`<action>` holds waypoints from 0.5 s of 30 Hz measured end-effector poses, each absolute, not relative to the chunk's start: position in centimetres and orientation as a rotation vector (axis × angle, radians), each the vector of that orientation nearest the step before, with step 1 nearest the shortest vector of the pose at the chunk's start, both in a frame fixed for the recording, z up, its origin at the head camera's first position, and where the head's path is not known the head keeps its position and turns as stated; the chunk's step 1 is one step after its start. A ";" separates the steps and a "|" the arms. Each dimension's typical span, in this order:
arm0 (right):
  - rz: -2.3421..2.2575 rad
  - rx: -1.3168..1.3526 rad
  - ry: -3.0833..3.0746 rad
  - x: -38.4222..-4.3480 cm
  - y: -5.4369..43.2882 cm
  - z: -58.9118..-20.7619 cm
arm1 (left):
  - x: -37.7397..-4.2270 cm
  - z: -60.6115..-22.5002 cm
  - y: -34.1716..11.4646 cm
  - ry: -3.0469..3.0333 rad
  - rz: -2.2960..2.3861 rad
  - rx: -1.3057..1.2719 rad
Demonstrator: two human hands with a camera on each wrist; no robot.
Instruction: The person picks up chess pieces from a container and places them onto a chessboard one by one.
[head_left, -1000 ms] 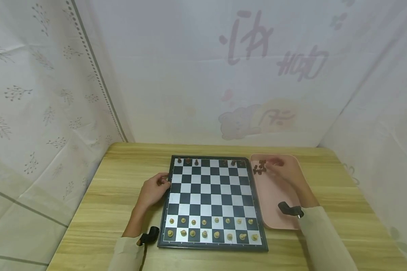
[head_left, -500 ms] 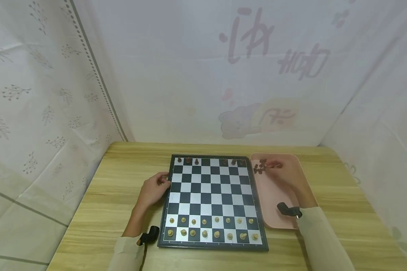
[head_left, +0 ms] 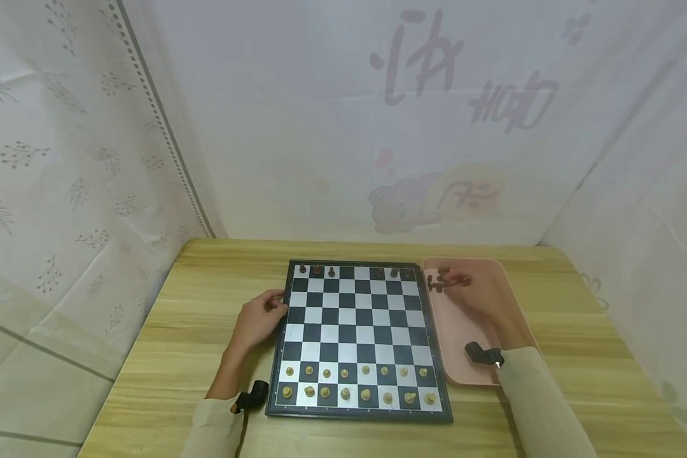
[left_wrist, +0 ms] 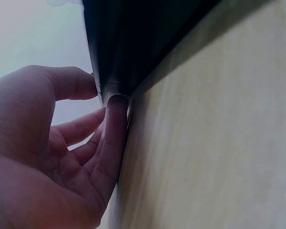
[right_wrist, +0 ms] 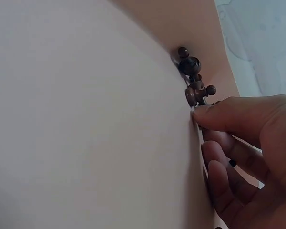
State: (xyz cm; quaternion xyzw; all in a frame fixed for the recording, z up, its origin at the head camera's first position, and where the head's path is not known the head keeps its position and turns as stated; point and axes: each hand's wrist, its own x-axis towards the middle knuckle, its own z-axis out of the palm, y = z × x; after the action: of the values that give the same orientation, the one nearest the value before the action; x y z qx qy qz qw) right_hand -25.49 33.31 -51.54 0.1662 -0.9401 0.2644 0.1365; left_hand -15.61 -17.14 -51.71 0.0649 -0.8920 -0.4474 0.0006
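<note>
A black-and-white chessboard (head_left: 346, 318) lies on the table. My left hand (head_left: 259, 321) holds its left edge; in the left wrist view, the thumb touches the board's side (left_wrist: 93, 62) and the fingers bend against its lower edge. My right hand (head_left: 483, 296) is in the pink tray (head_left: 464, 378), its thumb and fingers curled at a cluster of dark brown chess pieces (head_left: 439, 280). In the right wrist view, the thumb tip meets a brown pawn (right_wrist: 195, 94), and a small dark piece end (right_wrist: 232, 163) shows between the curled fingers, the remainder hidden.
Two rows of pale chess pieces (head_left: 346, 394) stand along the board's near side. Several dark pieces (head_left: 317, 270) occupy the far row, at both ends. The tray stands against the board's right side on the wooden table (head_left: 206, 305); a patterned cloth (head_left: 298, 127) hangs behind.
My right hand has shifted slightly left among the brown pieces, its fingers working at the cluster. My left hand stays at the board's edge.
</note>
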 end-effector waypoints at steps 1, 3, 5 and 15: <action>0.763 0.486 -2.720 -25.4 33.3 -51.5 | -15.6 -51.7 -17.1 -2.802 -1.407 0.202; 0.777 0.482 -2.718 -25.3 33.1 -51.4 | -15.6 -51.7 -17.1 -2.804 -1.408 0.203; 0.781 0.482 -2.718 -25.1 33.0 -51.2 | -15.6 -51.8 -17.1 -2.805 -1.405 0.201; 0.739 0.456 -2.712 -25.1 33.0 -51.4 | -15.7 -51.9 -17.1 -2.804 -1.399 0.210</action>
State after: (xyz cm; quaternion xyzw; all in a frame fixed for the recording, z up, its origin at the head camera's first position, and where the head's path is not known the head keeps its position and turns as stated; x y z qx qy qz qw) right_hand -25.13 33.04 -51.43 0.1585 -0.9421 0.2567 0.1465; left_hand -15.66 -17.09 -51.90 0.0670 -0.8927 -0.4456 0.0004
